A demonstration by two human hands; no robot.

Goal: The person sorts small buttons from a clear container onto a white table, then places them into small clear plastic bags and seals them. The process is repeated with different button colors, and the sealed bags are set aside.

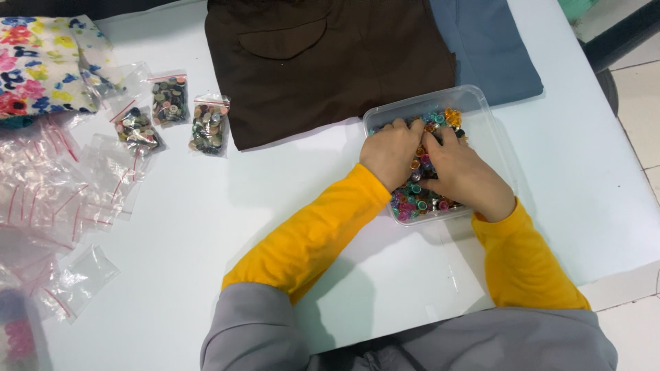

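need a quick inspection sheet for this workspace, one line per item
surface: white table, partly covered.
job's things: clear plastic tray filled with mixed colourful buttons.
clutter: three filled button bags; heap of empty zip bags; brown garment, blue fabric, floral cloth.
hands: left hand and right hand both in the tray, on the buttons; grip hidden.
cables: nothing seen.
surroundings: tiled floor at right.

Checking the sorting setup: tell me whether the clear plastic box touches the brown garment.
Touching. The head view shows the clear plastic box with its far left corner lying over the lower edge of the brown garment, no table visible between them.
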